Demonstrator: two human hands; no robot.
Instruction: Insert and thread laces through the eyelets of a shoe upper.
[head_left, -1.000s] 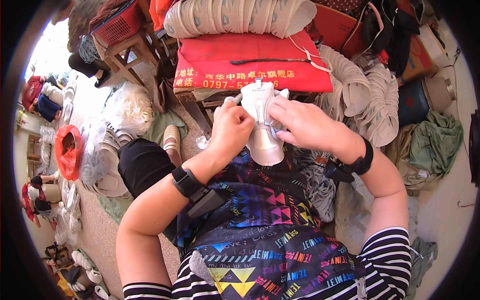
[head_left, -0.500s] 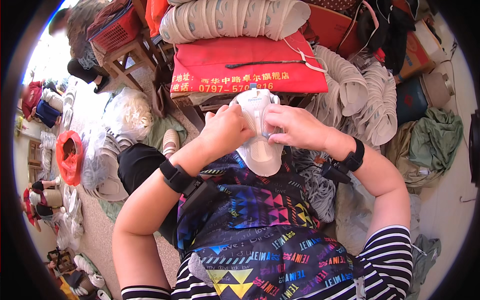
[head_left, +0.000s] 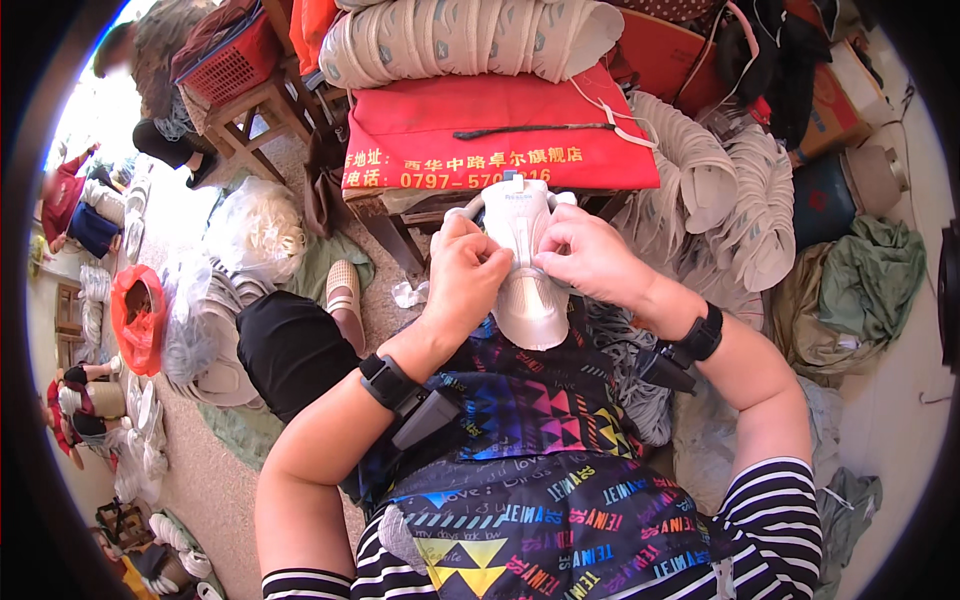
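Observation:
A white shoe upper [head_left: 533, 310] is upright above my lap, its rounded toe pointing toward me and its tongue end near the red-covered stool. My left hand [head_left: 466, 268] is closed at the left side of its throat, thumb and forefinger pinched together. On the opposite side, my right hand [head_left: 592, 250] is closed too, its fingertips meeting near the eyelet edge. Whether a thin lace lies between the fingertips is too small to tell. A dark patterned apron [head_left: 540, 420] covers my lap.
A red cloth [head_left: 420, 120] covers the stool ahead, bearing a row of nested shoe uppers [head_left: 470, 42] and a dark cord [head_left: 530, 130]. More stacked uppers [head_left: 750, 200] stand at the right. Grey strands [head_left: 640, 385] hang beside my lap. An orange-red bag [head_left: 138, 318] lies at the left.
The shoe upper has shifted slightly right and stands straighter. My left hand and forearm have moved right, and my left fingers are now pinched closer to the upper's middle.

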